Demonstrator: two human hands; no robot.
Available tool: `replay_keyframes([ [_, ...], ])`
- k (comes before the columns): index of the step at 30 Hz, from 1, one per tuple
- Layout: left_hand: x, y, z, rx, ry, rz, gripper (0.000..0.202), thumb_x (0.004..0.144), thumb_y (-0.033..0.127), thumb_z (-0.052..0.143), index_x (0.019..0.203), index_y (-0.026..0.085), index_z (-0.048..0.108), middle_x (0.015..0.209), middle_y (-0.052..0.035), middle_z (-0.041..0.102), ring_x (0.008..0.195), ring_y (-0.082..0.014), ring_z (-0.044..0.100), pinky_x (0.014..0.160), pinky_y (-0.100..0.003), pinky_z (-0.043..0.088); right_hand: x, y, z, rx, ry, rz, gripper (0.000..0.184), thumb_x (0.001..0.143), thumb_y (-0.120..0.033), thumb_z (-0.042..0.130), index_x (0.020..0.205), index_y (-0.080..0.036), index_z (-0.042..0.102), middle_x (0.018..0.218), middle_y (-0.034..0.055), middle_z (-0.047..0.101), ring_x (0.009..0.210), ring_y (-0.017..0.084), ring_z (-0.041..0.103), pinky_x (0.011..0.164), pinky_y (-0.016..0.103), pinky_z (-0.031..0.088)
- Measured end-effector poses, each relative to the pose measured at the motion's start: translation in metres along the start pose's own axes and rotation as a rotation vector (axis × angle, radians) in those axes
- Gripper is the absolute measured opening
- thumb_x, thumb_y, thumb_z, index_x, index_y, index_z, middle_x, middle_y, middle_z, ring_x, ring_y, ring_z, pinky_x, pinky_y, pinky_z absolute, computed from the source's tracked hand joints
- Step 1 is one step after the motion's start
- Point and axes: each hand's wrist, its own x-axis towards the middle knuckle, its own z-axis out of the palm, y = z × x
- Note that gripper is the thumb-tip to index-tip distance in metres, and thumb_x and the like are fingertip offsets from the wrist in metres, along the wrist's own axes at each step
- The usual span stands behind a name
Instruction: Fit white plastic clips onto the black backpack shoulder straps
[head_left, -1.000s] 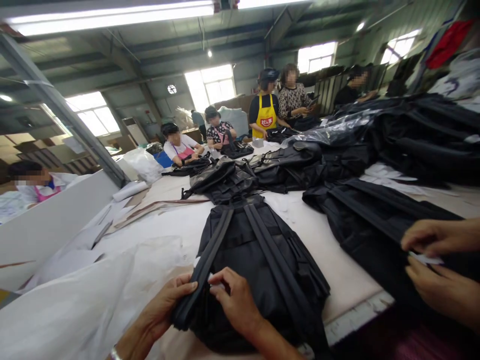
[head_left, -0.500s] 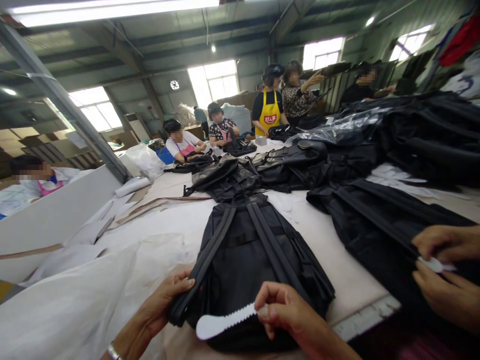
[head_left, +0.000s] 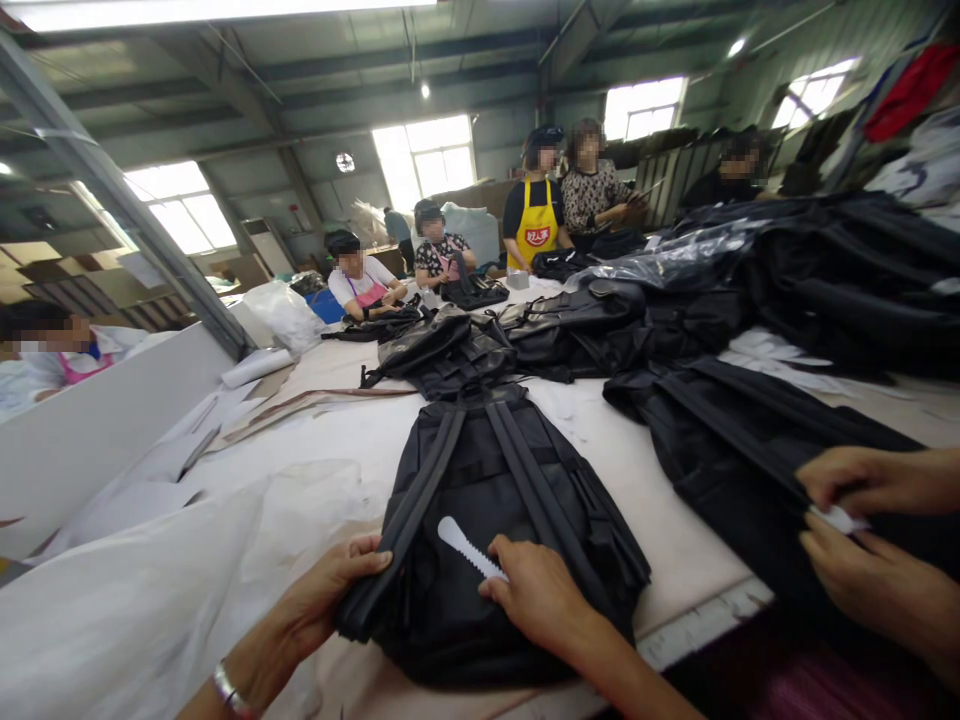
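A black backpack (head_left: 480,500) lies on the table in front of me, its two shoulder straps facing up. My left hand (head_left: 322,585) pinches the lower left shoulder strap (head_left: 414,500) between thumb and fingers at the bag's edge. In my right hand (head_left: 536,590) is a white plastic strip (head_left: 469,548) with toothed edges and a rounded, wider end. The hand holds it by the near end, above the back panel. The rounded end points up and left; whether it touches the bag I cannot tell.
On the right, a co-worker's hands (head_left: 874,530) hold a small white piece over another black backpack (head_left: 697,440). More black bags (head_left: 577,320) are piled across the table. Translucent plastic sheeting (head_left: 187,570) lies at left. Several people work at the far side.
My right hand has swung the white strip up over the back panel, its rounded end turning from left to upper left. My left hand keeps its grip on the strap.
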Motion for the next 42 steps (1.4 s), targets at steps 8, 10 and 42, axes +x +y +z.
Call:
replay_keyframes([
  [8,-0.006,0.006,0.005,-0.005,0.027,0.010,0.027,0.075,0.022,0.073,0.097,0.007,0.069,0.084,-0.0117,0.069,0.066,-0.0122,0.061,0.062,-0.019,0.047,-0.004,0.009,-0.020,0.644,-0.291,0.099,0.019,0.079,-0.032,0.055,0.086,-0.017,0.065,0.051,-0.0046,0.052,0.042,0.007,0.043,0.041,0.018,0.031],
  [10,-0.006,0.009,0.006,0.007,0.018,0.018,0.027,0.075,0.023,0.073,0.096,0.006,0.068,0.083,-0.0116,0.068,0.066,-0.0128,0.060,0.062,-0.020,0.048,-0.011,0.011,-0.022,0.840,-0.512,0.158,0.026,0.076,-0.032,0.056,0.096,-0.018,0.065,0.047,-0.0074,0.047,0.035,0.005,0.035,0.035,0.015,0.029],
  [42,-0.005,0.026,0.025,0.261,0.419,0.018,0.045,0.059,0.032,0.083,0.090,0.016,0.056,0.072,-0.0052,0.069,0.061,-0.0187,0.063,0.058,-0.026,0.048,0.046,-0.058,0.048,1.775,-0.525,0.326,0.016,0.079,-0.021,0.055,0.093,-0.014,0.060,0.051,-0.0082,0.042,0.038,0.002,0.029,0.042,0.015,0.036],
])
